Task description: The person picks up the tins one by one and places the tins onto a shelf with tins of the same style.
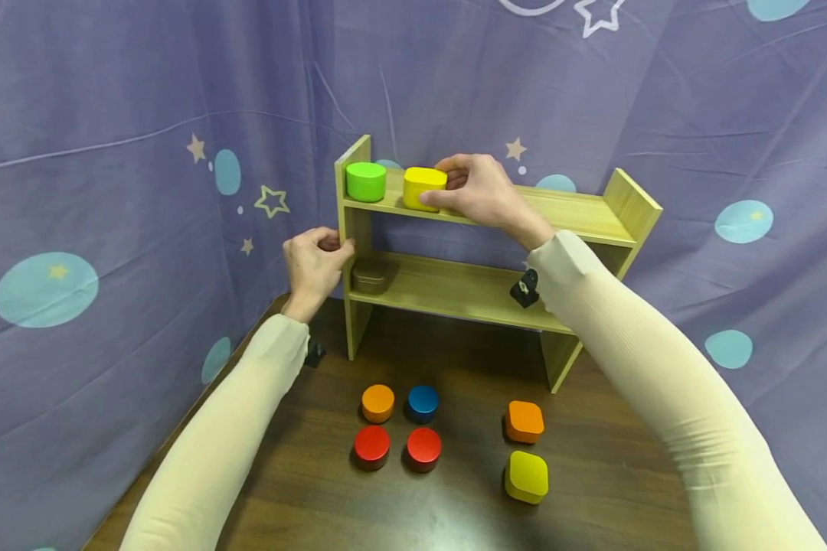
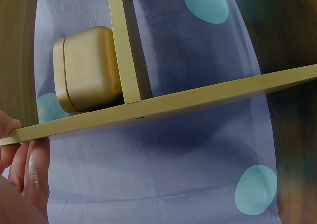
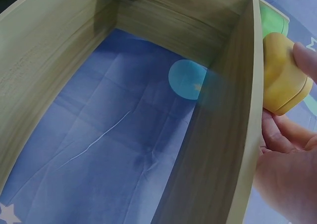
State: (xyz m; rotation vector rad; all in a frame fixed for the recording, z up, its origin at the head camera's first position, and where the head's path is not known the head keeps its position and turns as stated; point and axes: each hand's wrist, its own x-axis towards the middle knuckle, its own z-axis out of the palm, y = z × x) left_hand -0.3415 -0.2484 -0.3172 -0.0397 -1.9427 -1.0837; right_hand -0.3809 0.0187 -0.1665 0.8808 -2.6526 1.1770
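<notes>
My right hand point(image 1: 485, 191) grips a yellow squarish tin point(image 1: 423, 187), thumb at its front and fingers behind, on the upper board of a small wooden shelf point(image 1: 448, 295). In the right wrist view the yellow tin point(image 3: 282, 73) sits at the board's edge, with the thumb on its lid. A green round tin point(image 1: 366, 182) stands just left of it, by the side panel. With thumb and fingers, my left hand point(image 1: 315, 264) pinches the front edge of the left side panel point(image 2: 173, 107). A gold tin point(image 1: 370, 277) rests on the lower board, near that panel.
On the brown table point(image 1: 303, 490) before the shelf are an orange round tin point(image 1: 377, 402), a blue one point(image 1: 423, 403) and two red ones point(image 1: 372, 446). Farther right lie an orange squarish tin point(image 1: 524, 421) and a yellow-green one point(image 1: 527, 476). A purple curtain point(image 1: 145, 191) hangs behind.
</notes>
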